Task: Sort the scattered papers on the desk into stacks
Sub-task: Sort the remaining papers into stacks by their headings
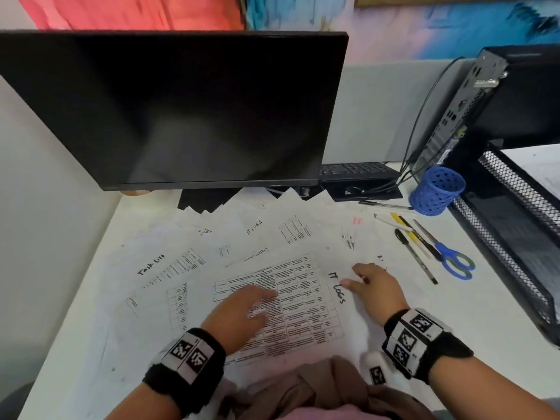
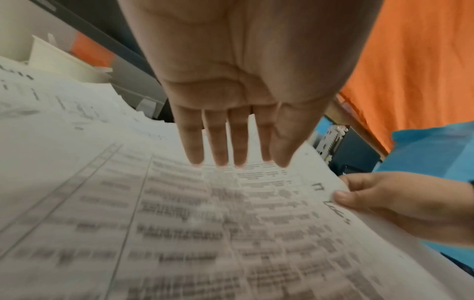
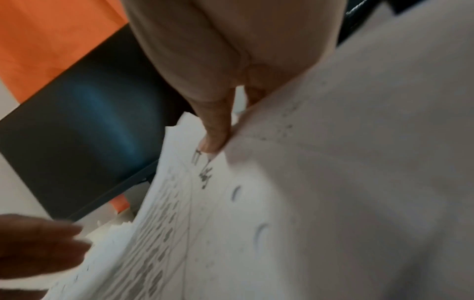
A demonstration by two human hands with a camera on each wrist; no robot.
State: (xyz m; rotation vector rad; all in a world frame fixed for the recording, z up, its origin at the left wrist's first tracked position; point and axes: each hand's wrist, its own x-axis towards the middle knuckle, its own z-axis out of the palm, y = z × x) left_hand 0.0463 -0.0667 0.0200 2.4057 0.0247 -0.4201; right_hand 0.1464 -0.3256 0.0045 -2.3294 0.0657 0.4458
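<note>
Several printed sheets lie fanned over the white desk (image 1: 75, 298). On top is a table sheet marked "IT Logs" (image 1: 303, 286), blurred in the left wrist view (image 2: 179, 223). My left hand (image 1: 254, 301) is spread over its table with straight fingers (image 2: 218, 146). My right hand (image 1: 372, 283) pinches the sheet's right edge beside the handwriting, with the thumb (image 3: 215, 134) on top and the fingers under the paper (image 3: 333, 182). The right hand (image 2: 384, 203) lifts that edge slightly. A "Task List" sheet (image 1: 157, 265) and another "IT Logs" sheet (image 1: 254, 228) lie behind.
A dark monitor (image 1: 169, 110) overhangs the far papers, with a keyboard (image 1: 354, 169) behind it. At right stand a tipped blue pen cup (image 1: 436, 189), loose pens (image 1: 415, 237), blue scissors (image 1: 454, 262), a black mesh tray (image 1: 515, 222) and a computer case (image 1: 500, 101).
</note>
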